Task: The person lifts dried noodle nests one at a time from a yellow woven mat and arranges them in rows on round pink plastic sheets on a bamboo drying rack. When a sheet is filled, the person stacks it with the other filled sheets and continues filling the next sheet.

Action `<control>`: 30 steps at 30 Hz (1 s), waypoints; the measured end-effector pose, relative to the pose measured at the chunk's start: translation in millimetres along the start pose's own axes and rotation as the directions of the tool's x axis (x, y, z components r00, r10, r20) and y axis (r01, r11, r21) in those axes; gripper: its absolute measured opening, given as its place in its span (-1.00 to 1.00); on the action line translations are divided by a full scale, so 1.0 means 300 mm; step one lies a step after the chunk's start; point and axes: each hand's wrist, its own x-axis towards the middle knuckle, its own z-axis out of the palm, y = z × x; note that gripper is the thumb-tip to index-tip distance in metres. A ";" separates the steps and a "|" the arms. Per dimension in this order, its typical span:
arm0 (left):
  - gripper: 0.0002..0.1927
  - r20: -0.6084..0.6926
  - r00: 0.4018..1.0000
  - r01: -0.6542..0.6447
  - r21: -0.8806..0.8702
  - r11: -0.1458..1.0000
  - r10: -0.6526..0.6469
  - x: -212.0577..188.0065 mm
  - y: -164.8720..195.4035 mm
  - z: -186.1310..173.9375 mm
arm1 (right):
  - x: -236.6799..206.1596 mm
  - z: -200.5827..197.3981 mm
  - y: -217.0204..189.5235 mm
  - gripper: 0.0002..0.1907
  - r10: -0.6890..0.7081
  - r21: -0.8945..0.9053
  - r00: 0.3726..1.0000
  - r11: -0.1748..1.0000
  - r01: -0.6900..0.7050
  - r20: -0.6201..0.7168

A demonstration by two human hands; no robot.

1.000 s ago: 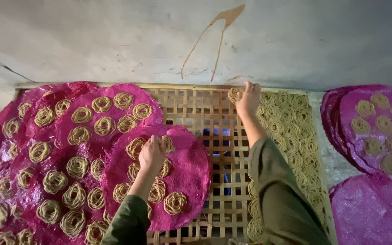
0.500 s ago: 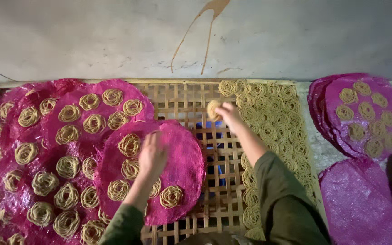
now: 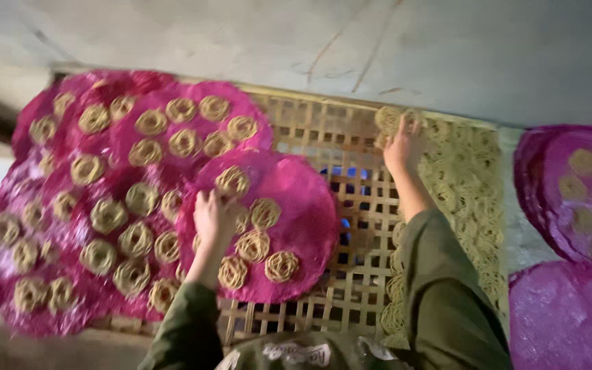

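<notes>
My left hand [image 3: 215,216] rests on a round pink mat [image 3: 303,205] that lies on a woven bamboo rack [image 3: 351,288]; its fingers touch the beige noodle coils [image 3: 265,213] on that mat. My right hand [image 3: 404,145] reaches to the far right of the rack and grips a noodle coil [image 3: 390,120] at the top of a bed of loose coils [image 3: 471,178]. Both arms wear olive sleeves.
Several more pink mats [image 3: 104,199] covered with coils overlap on the left of the rack. Further pink mats [image 3: 573,199] lie at the right, one [image 3: 563,322] bare. A grey wall [image 3: 351,41] runs behind the rack.
My right hand carried a coil toward the mat under my left hand, then went back out to the coil bed at the right. My left hand stayed on the mat.
</notes>
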 end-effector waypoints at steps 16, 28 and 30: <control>-0.74 -0.024 0.944 -0.254 -0.692 0.676 0.330 0.068 0.405 0.080 | -0.406 0.032 -0.531 -0.51 -0.320 0.690 0.673 -0.076 -0.719 0.666; -0.31 -0.105 0.789 -0.549 0.325 0.770 0.606 -0.156 0.217 -0.016 | -0.241 -0.044 0.037 -0.63 0.225 0.388 0.847 0.811 -0.437 0.482; -0.48 0.004 0.854 -0.512 0.191 0.838 0.521 -0.173 0.152 -0.007 | -0.220 -0.051 0.086 -0.64 0.171 0.302 0.919 0.909 -0.286 0.355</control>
